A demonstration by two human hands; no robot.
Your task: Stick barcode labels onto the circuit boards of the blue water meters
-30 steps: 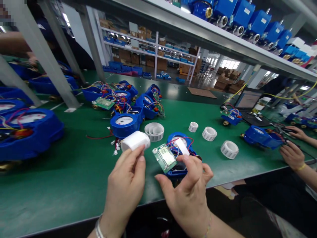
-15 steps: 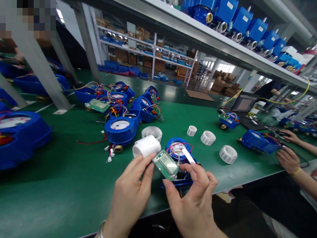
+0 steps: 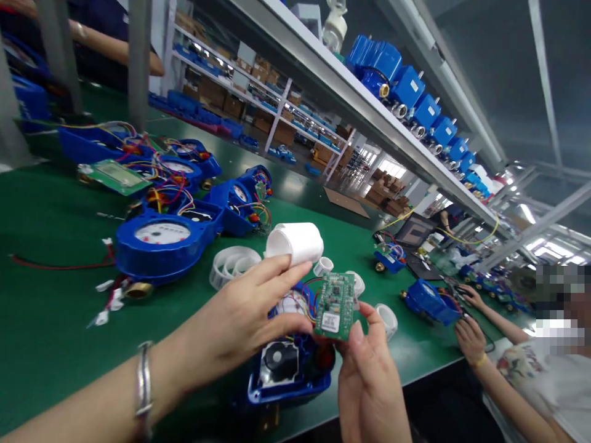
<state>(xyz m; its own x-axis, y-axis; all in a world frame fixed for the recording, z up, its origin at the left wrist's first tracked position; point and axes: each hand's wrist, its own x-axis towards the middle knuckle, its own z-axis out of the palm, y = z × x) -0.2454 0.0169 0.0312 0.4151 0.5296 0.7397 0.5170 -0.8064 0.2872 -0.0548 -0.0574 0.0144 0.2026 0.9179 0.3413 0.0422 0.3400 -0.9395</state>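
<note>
My right hand (image 3: 369, 363) pinches the lower right of a green circuit board (image 3: 336, 295) between thumb and fingers. The board's chip side faces me, with a small white printed label near its lower edge. My left hand (image 3: 258, 304) has its fingers at a white label roll (image 3: 300, 241), holding it raised, while the thumb reaches toward the board's left edge. Below both hands is a blue water meter (image 3: 295, 394), its housing open and a black part in a clear pouch inside. Thin coloured wires run from it toward the board.
Several blue meters (image 3: 159, 237) with loose wires crowd the left. A clear-backed label roll (image 3: 233, 267) lies beside my left hand, and smaller rolls (image 3: 386, 320) to the right. Further right, a co-worker's hands (image 3: 471, 338) are at another meter (image 3: 427, 298). A shelf of meters (image 3: 409, 86) hangs overhead.
The board has turned from its display side to its chip side. The white strip at my right fingers no longer shows there. My left hand has moved the roll up and right.
</note>
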